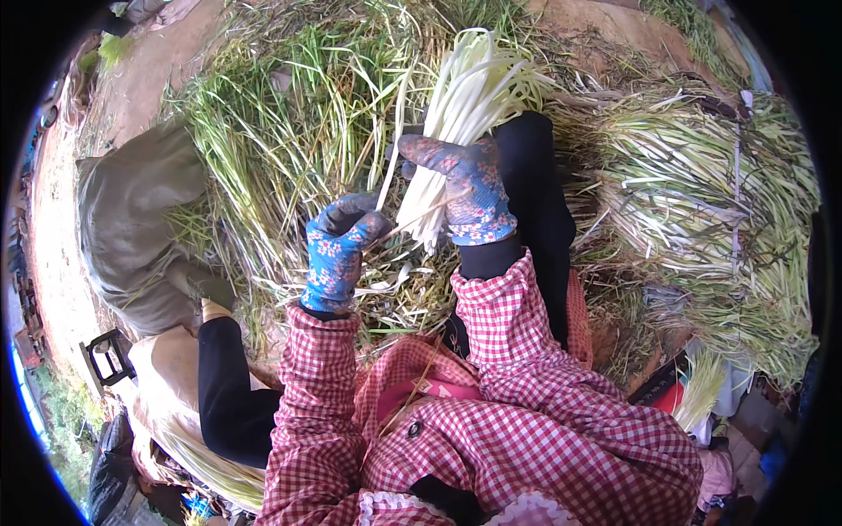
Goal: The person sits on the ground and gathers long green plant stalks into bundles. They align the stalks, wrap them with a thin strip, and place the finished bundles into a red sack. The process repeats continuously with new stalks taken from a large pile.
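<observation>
Both hands wear blue flowered work gloves with dark, soiled fingers. My right hand [464,184] is closed around a thick bundle of pale, long-stemmed leafy vegetables [470,85], with the white stem ends pointing down towards me and the yellowish leaves fanning out at the top. Just left of and below it, my left hand [348,223] pinches a single pale stalk [396,131] between thumb and fingers; a thin brown dry strand also runs from these fingers towards the right glove. Behind the hands lies a large loose heap of green stalks [289,131].
A big tied pile of similar stalks [691,184] lies at the right. Grey-green cloth [141,223] covers something at the left, near a small dark stool or frame [108,361]. More pale stalks [210,467] lie at lower left. Trimmings litter the ground between my legs.
</observation>
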`<action>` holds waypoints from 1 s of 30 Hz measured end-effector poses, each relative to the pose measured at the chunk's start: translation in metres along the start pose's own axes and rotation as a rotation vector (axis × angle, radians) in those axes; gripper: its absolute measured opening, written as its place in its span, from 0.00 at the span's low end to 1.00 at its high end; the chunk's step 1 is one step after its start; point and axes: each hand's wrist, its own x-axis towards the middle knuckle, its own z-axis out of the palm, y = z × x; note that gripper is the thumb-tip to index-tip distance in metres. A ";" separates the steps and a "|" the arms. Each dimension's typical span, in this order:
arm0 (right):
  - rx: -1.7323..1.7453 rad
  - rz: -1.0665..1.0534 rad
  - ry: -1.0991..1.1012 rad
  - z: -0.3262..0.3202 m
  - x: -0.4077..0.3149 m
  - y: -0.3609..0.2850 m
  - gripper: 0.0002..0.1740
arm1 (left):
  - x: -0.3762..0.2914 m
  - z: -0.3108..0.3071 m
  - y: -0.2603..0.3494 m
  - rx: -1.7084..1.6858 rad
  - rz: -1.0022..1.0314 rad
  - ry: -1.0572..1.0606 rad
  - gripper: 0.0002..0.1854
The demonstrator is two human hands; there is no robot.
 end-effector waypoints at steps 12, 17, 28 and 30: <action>0.159 0.078 -0.073 0.008 -0.001 -0.002 0.11 | 0.014 0.018 0.030 -0.061 0.115 0.046 0.10; 0.006 -0.040 0.008 0.002 0.001 0.001 0.10 | 0.021 0.035 0.023 0.213 0.105 0.059 0.07; -0.167 -0.141 -0.180 0.004 -0.005 0.001 0.07 | 0.016 0.033 0.024 0.255 0.087 0.008 0.04; -0.184 -0.109 -0.172 0.003 -0.003 0.002 0.08 | 0.012 0.036 0.024 0.223 0.111 0.023 0.04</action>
